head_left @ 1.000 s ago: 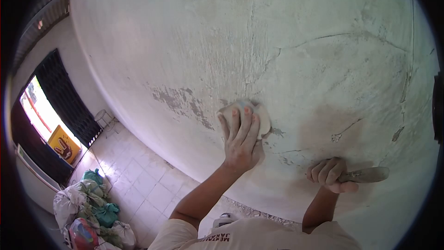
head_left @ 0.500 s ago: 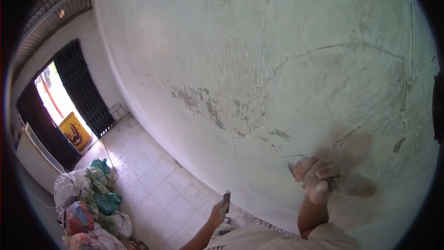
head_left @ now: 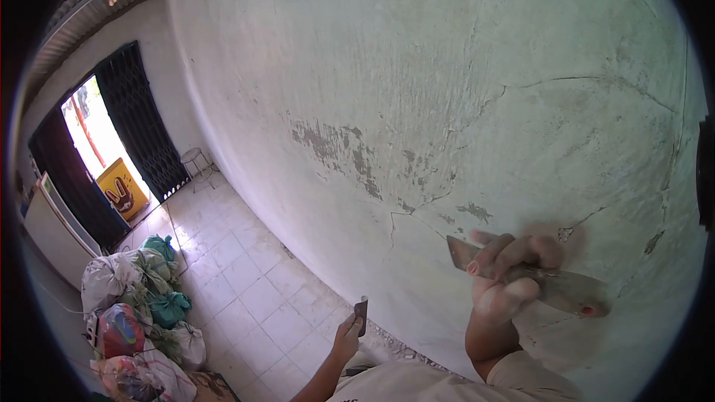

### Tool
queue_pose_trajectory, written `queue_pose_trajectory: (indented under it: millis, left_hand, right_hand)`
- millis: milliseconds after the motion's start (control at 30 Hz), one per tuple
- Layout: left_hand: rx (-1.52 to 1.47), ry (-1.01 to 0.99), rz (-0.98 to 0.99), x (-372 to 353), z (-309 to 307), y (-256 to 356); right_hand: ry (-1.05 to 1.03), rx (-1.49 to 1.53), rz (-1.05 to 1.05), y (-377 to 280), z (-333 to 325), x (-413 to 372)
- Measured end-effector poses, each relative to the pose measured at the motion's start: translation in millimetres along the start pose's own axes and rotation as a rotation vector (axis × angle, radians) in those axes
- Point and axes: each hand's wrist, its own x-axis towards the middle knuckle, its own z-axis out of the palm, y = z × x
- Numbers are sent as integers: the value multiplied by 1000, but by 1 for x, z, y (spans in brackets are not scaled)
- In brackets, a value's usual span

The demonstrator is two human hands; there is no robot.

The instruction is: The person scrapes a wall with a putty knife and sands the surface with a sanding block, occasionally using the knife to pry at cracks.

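My right hand (head_left: pixel 508 283) is closed around a scraper (head_left: pixel 573 294). Its flat blade sticks out to the left, and its handle, with a red spot at the end, points right. The blade lies close to the cracked, peeling wall (head_left: pixel 372 52); whether it touches is hard to tell. Low in the view, my left hand (head_left: pixel 346 341) grips a small dark flat piece (head_left: pixel 362 316), held upright between thumb and fingers. What that piece is made of does not show.
Tied sacks and bags (head_left: pixel 141 290) are heaped at lower left on the tiled floor (head_left: pixel 253 305). A stool (head_left: pixel 195 160) stands in the far corner near a folding metal gate (head_left: pixel 138 119). A yellow board (head_left: pixel 121 190) leans in the doorway. Crumbled debris (head_left: pixel 398 346) lines the wall's foot.
The scraper, mostly blurred before, now shows its blade and handle clearly. The wall and room have shifted in view as the camera turned. Both hands keep their holds.
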Motion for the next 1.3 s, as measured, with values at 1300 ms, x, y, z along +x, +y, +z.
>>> queue_pose_trajectory:
  millis: [1300]
  left_hand:
    - [91,-650,-56,236,-73,67]
  right_hand:
    - [-120,-474,-415,36,49,61]
